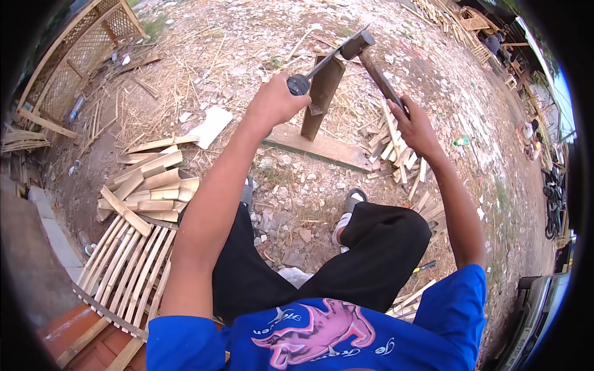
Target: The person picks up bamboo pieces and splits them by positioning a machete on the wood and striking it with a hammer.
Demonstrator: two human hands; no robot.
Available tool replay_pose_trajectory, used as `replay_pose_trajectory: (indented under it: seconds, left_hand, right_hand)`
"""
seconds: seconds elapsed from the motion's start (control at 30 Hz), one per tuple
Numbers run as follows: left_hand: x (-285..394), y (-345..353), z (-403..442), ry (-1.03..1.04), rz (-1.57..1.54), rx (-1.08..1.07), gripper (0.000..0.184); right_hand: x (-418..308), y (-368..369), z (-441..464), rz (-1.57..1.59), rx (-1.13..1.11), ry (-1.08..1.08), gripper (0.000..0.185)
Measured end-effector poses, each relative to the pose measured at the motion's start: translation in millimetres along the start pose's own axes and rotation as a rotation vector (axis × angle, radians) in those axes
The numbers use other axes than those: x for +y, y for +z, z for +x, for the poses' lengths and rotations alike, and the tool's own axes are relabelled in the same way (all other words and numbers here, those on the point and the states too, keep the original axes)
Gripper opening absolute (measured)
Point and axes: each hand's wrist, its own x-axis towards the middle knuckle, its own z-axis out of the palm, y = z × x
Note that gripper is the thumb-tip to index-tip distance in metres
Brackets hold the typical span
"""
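My left hand (276,104) is closed round the dark handle of a big knife (323,65), its blade slanting up and away to the right. Under the blade stands a split bamboo piece (326,89), nearly upright, its lower end on a flat wooden board (322,147). My right hand (418,128) grips the wooden handle of a hammer (378,75). The hammer's head overlaps the blade near its far end; whether they touch I cannot tell. How deep the blade sits in the bamboo's top is also unclear.
Cut bamboo pieces (151,185) are heaped left of my legs, beside a slatted bamboo rack (127,263). More split strips (393,145) lie right of the board. A lattice panel (80,59) stands far left; a parked vehicle (532,315) is at the lower right.
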Motion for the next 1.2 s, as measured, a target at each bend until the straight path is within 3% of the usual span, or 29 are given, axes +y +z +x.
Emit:
replay_pose_trajectory:
  seconds: [0.27,0.43,0.6,0.73,0.77,0.87,0.9,0.97,1.0,1.07,1.2]
  left_hand:
    - [5.5,14.7,24.0,0.040,-0.011,0.018,0.053]
    - [15.2,13.9,25.8,-0.011,0.016,-0.014,0.054]
    - [10.5,14.1,31.2,0.009,-0.003,0.005,0.053]
    - [3.9,14.2,34.5,0.047,-0.005,0.045,0.052]
    - [1.4,16.1,37.1,0.053,0.009,0.058,0.052]
    - [4.3,13.0,35.9,0.025,0.014,0.038,0.052]
    - [3.8,13.6,36.3,0.030,0.016,0.036,0.052]
    - [4.3,14.4,35.8,0.038,0.015,0.039,0.052]
    - [4.9,13.0,37.7,0.012,-0.027,0.031,0.051]
    - [3.4,11.6,41.9,-0.032,-0.110,0.008,0.051]
    - [0.4,14.9,45.1,0.009,-0.050,0.033,0.050]
  right_hand:
    - [4.2,-4.3,15.0,0.129,0.064,0.097,0.056]
    - [3.9,-10.9,29.9,-0.040,0.014,0.049,0.051]
    - [-3.3,-30.4,30.7,-0.082,0.115,-0.027,0.053]
    - [-22.6,-66.8,43.2,0.217,0.247,-0.051,0.051]
    - [-37.6,-72.9,42.4,0.385,0.296,-0.111,0.039]
    - [-36.3,-69.8,57.4,0.537,0.421,-0.249,0.040]
    - [-23.9,-55.2,59.9,0.467,0.381,-0.214,0.042]
    - [-4.2,-19.9,50.6,0.016,0.275,-0.153,0.043]
    - [19.2,-6.5,50.1,-0.217,0.028,-0.090,0.041]
    - [16.6,-5.9,39.3,-0.200,-0.109,-0.047,0.044]
    - [7.6,-9.5,38.2,-0.088,-0.046,-0.022,0.051]
